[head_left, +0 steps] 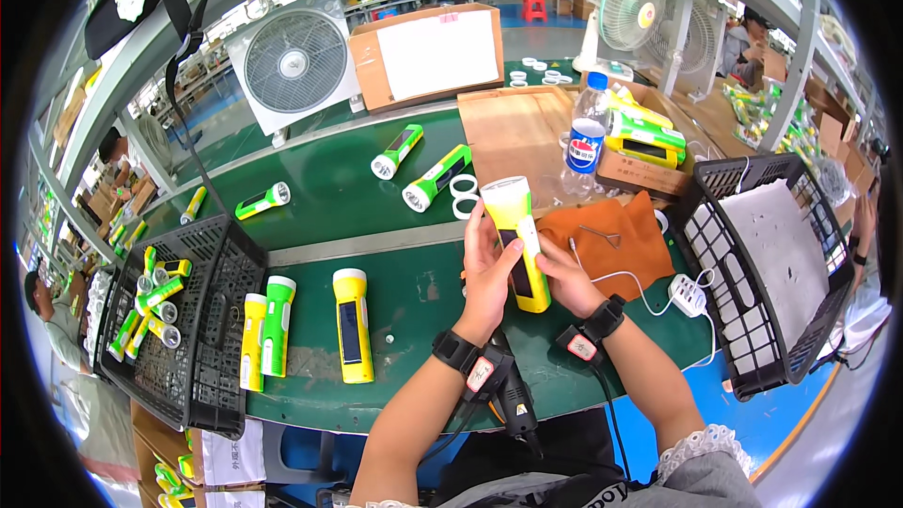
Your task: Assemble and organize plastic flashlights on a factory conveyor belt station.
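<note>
Here, forearms angled inward, your left hand and right hand hold one yellow flashlight
Your left thumb lies over its dark panel, your right fingers against its right side, its white head pointing away above the green table; an orange cloth lies beyond your right hand, a bottle farther off

Wrist straps, black, one per arm; each with boxy black module, red-edged pale label and dark cable. Grey top, short-sleeved; white ruffled lace trim; dark lettering in front.
</note>
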### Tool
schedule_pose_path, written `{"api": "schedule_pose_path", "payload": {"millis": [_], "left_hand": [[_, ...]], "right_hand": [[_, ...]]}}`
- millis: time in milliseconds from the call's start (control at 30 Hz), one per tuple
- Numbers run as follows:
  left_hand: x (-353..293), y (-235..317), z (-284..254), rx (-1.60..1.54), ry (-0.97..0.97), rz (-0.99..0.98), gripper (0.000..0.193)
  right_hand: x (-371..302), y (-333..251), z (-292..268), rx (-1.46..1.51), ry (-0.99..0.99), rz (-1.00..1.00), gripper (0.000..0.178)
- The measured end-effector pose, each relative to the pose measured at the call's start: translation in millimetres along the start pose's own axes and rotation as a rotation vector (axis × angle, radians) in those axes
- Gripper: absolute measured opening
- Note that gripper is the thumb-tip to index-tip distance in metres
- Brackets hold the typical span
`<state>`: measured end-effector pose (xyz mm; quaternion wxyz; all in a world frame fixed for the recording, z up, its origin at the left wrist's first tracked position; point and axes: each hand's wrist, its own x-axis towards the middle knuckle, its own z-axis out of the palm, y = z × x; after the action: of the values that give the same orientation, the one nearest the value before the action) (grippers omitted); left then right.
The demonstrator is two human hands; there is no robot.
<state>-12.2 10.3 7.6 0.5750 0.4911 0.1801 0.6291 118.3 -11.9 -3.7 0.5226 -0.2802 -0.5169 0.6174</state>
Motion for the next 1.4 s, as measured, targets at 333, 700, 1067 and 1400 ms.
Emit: {"api": "schedule_pose_path", "payload": {"millis": [333, 700, 1067, 1400], "left_hand": [[-2, 7, 2, -0.034, 0.026, -0.123, 0.076], [-1, 0, 0, -0.009, -0.021, -0.118, 0.072], [-6, -10, -7, 0.014, 0.071, -0.166, 0.038], [-16, -10, 8, 0.291, -0.127, 0.172, 0.048]], "right_hand": [[-1, -5, -1, 0.257, -0.037, 0.104, 0.045], [0, -4, 1, 0.050, 0.075, 0.027, 0.048], [-1, -8, 0, -0.565, 0.024, -0.238, 0.050], [-4, -97, 84, -1.695, 0.199, -0.391, 0.029]]}}
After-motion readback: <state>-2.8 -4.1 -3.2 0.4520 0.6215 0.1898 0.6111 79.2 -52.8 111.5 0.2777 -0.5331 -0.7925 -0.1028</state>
